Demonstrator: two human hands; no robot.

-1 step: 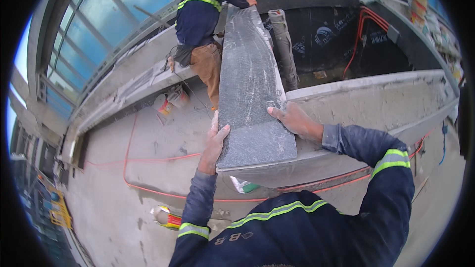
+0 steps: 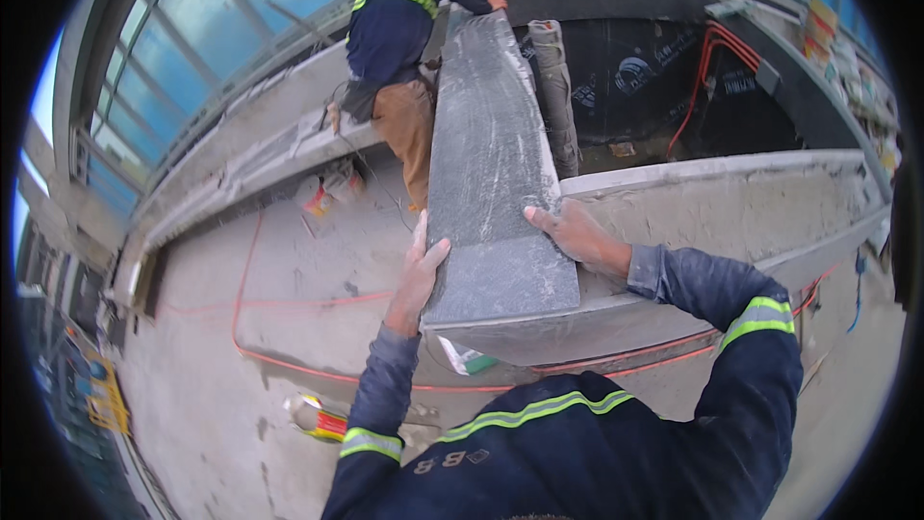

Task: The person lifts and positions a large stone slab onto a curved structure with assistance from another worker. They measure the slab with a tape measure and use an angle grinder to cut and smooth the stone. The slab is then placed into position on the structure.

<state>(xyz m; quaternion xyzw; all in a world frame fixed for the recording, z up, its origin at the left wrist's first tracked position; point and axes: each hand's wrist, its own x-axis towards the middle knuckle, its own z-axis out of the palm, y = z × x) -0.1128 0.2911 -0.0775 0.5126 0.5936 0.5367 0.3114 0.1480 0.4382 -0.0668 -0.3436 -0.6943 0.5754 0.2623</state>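
Note:
A long dark grey stone slab [image 2: 491,154] with pale streaks runs away from me along a concrete ledge. My left hand [image 2: 419,270] grips its left edge near the front end, thumb at the side. My right hand [image 2: 568,236] holds the right edge, thumb on the top face and the other fingers hidden. At the far end a co-worker [image 2: 390,39] in a navy reflective-striped jacket leans over, a hand [image 2: 496,3] on the slab.
A wrapped roll [image 2: 553,96] lies beside the slab. A black-lined recess [image 2: 664,87] with red conduits [image 2: 717,39] is at right, behind a concrete wall [image 2: 731,202]. Buckets [image 2: 332,188], orange hoses [image 2: 250,347] and a bag [image 2: 322,419] lie on the floor [image 2: 202,356].
The view has shifted very slightly, with the co-worker and slab's far end a little lower and further right. Both my hands keep the same hold on the slab.

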